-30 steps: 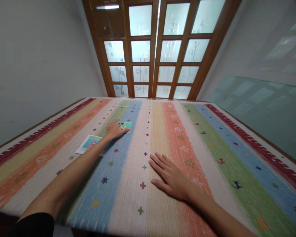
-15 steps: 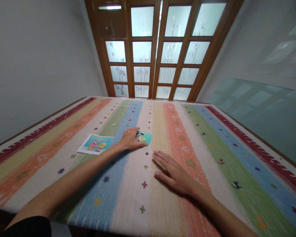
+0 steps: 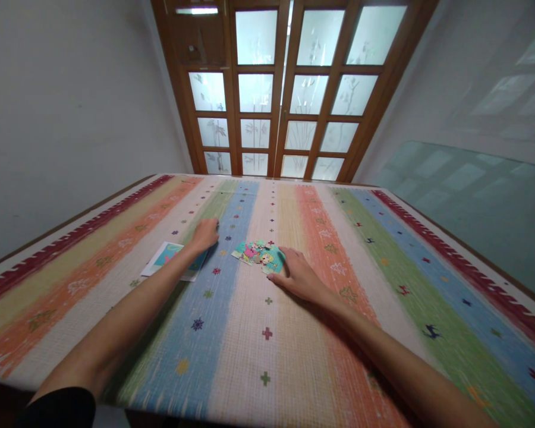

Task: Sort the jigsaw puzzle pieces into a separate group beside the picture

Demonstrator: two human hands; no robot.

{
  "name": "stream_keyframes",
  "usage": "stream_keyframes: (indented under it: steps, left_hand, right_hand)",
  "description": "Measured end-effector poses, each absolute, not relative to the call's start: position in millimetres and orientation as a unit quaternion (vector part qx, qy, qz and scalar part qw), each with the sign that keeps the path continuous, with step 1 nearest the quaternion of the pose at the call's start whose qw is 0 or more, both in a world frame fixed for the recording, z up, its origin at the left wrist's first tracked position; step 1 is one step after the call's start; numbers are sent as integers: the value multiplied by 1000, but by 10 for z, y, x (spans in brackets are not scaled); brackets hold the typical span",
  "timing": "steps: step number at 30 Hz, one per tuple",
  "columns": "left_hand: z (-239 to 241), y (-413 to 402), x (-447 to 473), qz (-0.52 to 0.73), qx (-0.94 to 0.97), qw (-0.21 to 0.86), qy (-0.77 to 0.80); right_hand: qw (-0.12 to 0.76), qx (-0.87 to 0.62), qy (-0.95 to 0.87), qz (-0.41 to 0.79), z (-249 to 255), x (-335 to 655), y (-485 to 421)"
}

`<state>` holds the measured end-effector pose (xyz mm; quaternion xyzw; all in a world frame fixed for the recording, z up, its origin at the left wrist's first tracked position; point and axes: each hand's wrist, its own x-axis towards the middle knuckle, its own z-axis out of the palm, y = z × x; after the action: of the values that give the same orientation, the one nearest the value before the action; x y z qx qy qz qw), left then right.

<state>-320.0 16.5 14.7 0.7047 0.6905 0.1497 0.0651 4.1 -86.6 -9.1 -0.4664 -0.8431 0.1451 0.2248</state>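
A partly joined jigsaw puzzle (image 3: 259, 254) with a teal cartoon scene and an uneven outline lies flat near the middle of the table. My right hand (image 3: 298, 272) grips its right edge, thumb at the near corner and fingers at the far side. Farther left, my left hand (image 3: 206, 233) rests low over the green and blue stripes with its fingers curled together. Whatever is in those fingers is hidden. Beneath my left forearm lies a printed cartoon picture (image 3: 161, 259) with a white border, partly covered.
A striped, patterned tablecloth (image 3: 245, 351) covers the table. Wooden doors with frosted panes (image 3: 256, 92) stand beyond the far edge. A pale glass panel (image 3: 468, 196) leans by the wall on the right.
My left hand has left the puzzle and moved left, over the spot where a small loose piece lay. My right hand has moved forward onto the puzzle's right edge.
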Motion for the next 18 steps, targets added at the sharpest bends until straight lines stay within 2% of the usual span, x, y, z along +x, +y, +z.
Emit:
stream_keyframes:
  steps: [6, 11, 18]
  left_hand:
    - [212, 26, -3089, 170, 762, 127, 612]
    - [240, -92, -2924, 171, 798, 173, 552]
    - [109, -297, -2701, 197, 811, 154, 529]
  right_hand:
    - [246, -512, -801, 189, 51, -59, -530]
    - [254, -513, -765, 294, 79, -50, -358]
    - [249, -494, -756, 350, 71, -113, -288]
